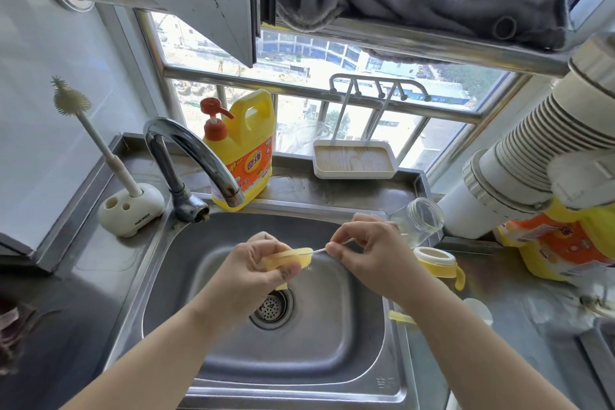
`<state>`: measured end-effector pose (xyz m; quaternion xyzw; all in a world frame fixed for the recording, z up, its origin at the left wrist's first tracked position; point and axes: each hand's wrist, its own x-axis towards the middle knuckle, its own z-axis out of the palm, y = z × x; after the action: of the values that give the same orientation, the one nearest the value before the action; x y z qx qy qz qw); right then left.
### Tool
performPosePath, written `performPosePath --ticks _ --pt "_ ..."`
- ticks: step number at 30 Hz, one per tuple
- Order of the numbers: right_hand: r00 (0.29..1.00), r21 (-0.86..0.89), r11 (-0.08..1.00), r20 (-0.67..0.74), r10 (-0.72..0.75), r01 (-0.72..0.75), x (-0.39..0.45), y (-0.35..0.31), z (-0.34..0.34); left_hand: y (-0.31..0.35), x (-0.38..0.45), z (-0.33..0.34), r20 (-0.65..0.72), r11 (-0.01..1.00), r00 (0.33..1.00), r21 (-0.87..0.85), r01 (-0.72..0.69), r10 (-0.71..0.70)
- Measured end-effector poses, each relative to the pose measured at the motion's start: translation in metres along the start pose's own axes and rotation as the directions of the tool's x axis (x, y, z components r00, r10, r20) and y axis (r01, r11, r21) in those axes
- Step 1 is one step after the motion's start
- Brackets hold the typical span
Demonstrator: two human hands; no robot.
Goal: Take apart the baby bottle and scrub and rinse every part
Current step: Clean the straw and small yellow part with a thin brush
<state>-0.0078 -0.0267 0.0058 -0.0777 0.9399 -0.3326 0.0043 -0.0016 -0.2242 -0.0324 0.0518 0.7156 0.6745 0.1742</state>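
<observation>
Legible writing: dark embossed lettering on the white brush stand (131, 212), too small to read with certainty; Chinese characters on the orange label of the yellow detergent jug (244, 150) with red pump; stamped characters on the sink (359, 319) front rim, unreadable.

Both hands over the stainless steel basin, above the perforated drain strainer (272, 307). Left hand (258, 263), fingers curled, grips a small pale yellow soft bottle part (289, 258), rounded in shape. Right hand (364, 248) pinches a thin white wire-stemmed brush (319, 250) between thumb and forefinger; its tip enters the yellow part.

Other bottle pieces lie on the steel counter to the right of the basin: clear bottle body (419, 220) on its side, mouth facing the camera, nothing visible inside; just beside it a yellow collar with handles (439, 261), white ring on top; a clear dome cap (479, 309) and a yellow piece (401, 317) partly hidden by the right forearm.

Curved chrome faucet (196, 156), rust-stained at the spout. A white bristled bottle brush (96, 140) stands upright in the stand, which has 2 more holes. On the back ledge, a white rectangular tray (354, 160) with a wood-grain floor and a metal hook rack. A 2nd orange-and-yellow package (559, 243) sits far right below ribbed white pipes (532, 143).
</observation>
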Motion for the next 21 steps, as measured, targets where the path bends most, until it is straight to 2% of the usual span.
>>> performPosePath --ticks 4,8,10,13,18,21 --pt "0.996 -0.007 0.997 0.039 -0.079 0.080 0.000 -0.015 0.014 0.000 0.002 0.005 0.020 0.998 0.999 -0.048 0.027 -0.026" --pt "1.000 0.030 0.999 -0.005 -0.029 0.029 0.004 0.002 -0.003 -0.003 0.004 -0.003 0.041 0.999 0.999 0.031 0.020 -0.021" --pt "0.999 0.030 0.999 0.015 -0.042 0.041 0.004 -0.002 -0.002 -0.005 0.005 -0.001 0.049 0.999 0.999 0.045 0.015 -0.017" --pt "0.996 0.026 0.997 0.046 -0.073 0.072 0.006 -0.010 0.004 -0.005 0.007 0.005 0.074 1.000 0.997 0.027 -0.015 0.013" --pt "1.000 0.071 0.997 0.029 0.004 -0.006 0.005 0.008 -0.007 0.001 0.007 0.002 0.095 0.999 0.995 -0.049 -0.001 0.006" --pt "0.998 0.068 0.997 0.046 -0.046 0.042 0.004 -0.004 0.003 0.003 0.009 0.009 0.122 1.000 0.992 0.000 0.016 -0.016"
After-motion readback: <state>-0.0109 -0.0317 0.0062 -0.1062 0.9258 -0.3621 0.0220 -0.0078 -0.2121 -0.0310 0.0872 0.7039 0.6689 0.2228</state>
